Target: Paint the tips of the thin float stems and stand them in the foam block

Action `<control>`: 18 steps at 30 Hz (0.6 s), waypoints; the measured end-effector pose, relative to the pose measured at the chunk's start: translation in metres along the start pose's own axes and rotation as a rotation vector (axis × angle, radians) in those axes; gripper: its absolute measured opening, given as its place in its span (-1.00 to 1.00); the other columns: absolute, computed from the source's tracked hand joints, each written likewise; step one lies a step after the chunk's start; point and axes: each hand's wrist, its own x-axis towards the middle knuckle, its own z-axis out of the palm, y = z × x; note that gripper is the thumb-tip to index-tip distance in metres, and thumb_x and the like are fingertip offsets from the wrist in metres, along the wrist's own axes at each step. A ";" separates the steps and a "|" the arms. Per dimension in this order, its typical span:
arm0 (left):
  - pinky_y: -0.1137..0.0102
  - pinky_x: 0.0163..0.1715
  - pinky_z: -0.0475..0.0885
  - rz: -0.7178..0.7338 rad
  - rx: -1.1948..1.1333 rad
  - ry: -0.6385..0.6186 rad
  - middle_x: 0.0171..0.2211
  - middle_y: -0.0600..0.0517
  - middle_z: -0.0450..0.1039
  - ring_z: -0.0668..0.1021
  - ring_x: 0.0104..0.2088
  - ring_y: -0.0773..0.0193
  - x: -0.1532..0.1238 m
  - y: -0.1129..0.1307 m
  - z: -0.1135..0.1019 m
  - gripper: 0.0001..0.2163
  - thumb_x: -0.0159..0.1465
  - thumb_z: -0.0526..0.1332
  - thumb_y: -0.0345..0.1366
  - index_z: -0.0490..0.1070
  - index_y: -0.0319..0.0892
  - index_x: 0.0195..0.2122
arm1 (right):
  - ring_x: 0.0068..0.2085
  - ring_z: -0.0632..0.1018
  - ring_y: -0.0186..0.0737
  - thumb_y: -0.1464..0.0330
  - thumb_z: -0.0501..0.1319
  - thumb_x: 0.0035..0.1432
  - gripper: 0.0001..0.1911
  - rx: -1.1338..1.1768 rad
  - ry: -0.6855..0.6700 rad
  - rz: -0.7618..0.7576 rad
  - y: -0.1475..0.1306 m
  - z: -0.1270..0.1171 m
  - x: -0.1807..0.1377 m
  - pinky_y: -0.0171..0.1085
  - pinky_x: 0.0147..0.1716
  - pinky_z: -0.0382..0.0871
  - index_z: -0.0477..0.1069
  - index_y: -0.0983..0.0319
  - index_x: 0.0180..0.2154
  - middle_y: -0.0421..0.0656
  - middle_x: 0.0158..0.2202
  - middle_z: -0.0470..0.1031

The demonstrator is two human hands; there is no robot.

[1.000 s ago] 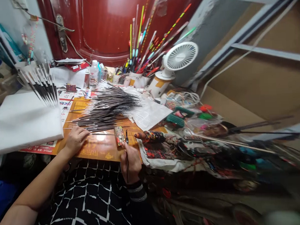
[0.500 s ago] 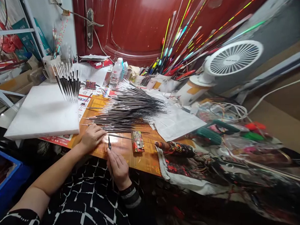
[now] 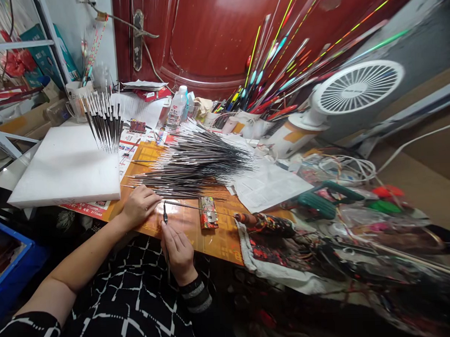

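Note:
My left hand [image 3: 141,207] rests at the table edge, its fingers closed on the left end of a thin dark fishing float [image 3: 187,205]. The float's slender stem runs right to the nose of a paint-spattered cylindrical tool [image 3: 270,224]. Between the fingertips of my right hand [image 3: 179,250] is a slim paintbrush [image 3: 165,214], held upright with its dark bristles just under the float. Whether bristles and float touch, I cannot tell. A paint-smeared small block [image 3: 208,213] lies beneath the stem. Behind my hands spreads a large pile of similar dark floats [image 3: 202,157].
A white foam block [image 3: 66,165] at left has several floats stuck upright in its far corner. Behind the pile stands a plastic bottle [image 3: 177,108]. A white fan [image 3: 359,89], a green-handled tool [image 3: 323,200] and tangled cables crowd the right. A blue bin [image 3: 18,267] is at lower left.
The camera view has shifted slightly, so the background sits a little further right. Both hands, the float and the brush keep nearly the same positions.

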 end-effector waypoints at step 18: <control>0.23 -0.14 0.39 -0.008 0.005 0.029 -0.27 -0.06 0.54 0.45 -0.21 0.15 0.000 0.001 0.001 -0.73 0.49 0.07 -0.21 0.56 -0.15 -0.18 | 0.01 0.65 -0.07 0.53 0.18 0.35 -0.37 0.014 0.027 -0.014 0.000 0.000 -0.002 -0.14 -0.02 0.61 0.12 0.28 0.39 0.04 -0.01 0.62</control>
